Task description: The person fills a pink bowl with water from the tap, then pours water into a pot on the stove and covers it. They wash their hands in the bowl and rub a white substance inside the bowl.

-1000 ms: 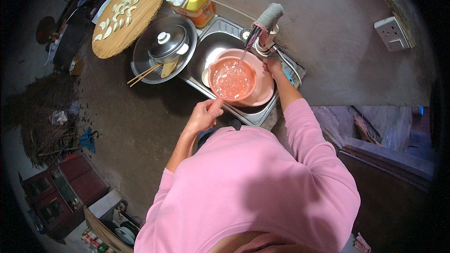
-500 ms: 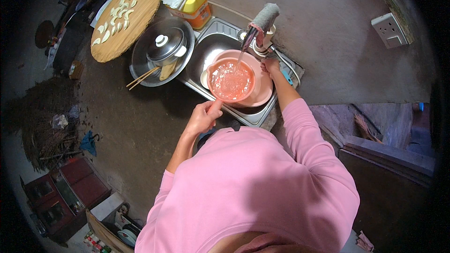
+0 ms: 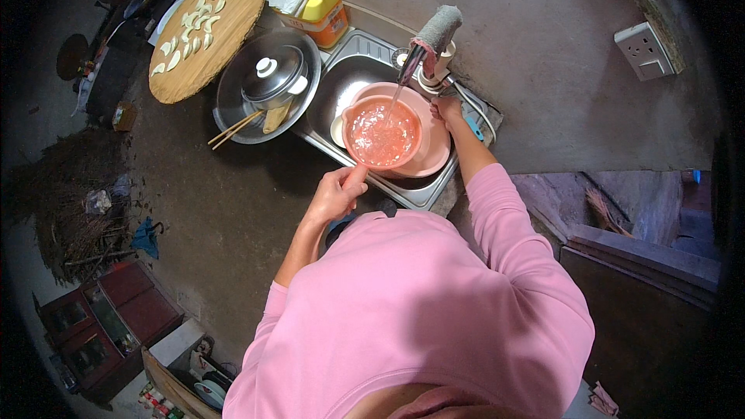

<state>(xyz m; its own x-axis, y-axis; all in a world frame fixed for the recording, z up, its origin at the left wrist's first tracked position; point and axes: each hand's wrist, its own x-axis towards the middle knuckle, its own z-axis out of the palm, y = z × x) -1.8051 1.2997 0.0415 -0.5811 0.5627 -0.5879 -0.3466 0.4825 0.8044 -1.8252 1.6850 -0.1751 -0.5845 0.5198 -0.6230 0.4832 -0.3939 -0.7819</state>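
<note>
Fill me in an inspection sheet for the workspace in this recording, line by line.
Surface: metal sink with a pink basin in it.
Job's things: pink dipper over the basin, holding water; a stream falls into it from the faucet.
Clutter: metal bowl with lidded pot and chopsticks; round board bearing pale crescent pieces; yellow pump bottle.
Hands: left hand grips the dipper's handle; right hand is beside the faucet, its grip unclear.
Cables: pale hose or cable near the right hand.
Surroundings: wall socket, dark red cabinet.
</note>
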